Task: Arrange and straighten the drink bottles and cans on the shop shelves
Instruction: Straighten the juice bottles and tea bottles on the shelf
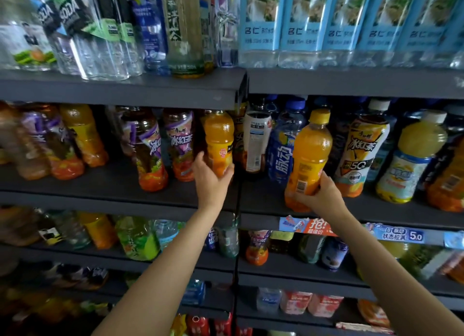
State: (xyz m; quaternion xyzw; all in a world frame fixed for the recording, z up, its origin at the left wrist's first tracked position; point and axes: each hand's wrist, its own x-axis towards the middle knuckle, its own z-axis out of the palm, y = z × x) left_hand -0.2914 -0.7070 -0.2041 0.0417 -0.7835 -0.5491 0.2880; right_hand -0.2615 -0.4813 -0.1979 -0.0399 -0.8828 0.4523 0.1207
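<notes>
Middle shelf (pixel 120 185): my left hand (pixel 209 177) grips an orange bottle (pixel 219 141), cap hidden under the shelf above. My right hand (pixel 324 192) clasps a yellow-capped bottle (pixel 310 157) further right; lower rows blurred.

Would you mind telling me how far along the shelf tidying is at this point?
Looks done: the blue-label water bottles on the top shelf stand in an even row. In hand: the left hand grips one orange juice bottle and the right hand grips another orange juice bottle on the second shelf. Left: the purple-label tea bottles lean, and the lower shelves look mixed.
</notes>
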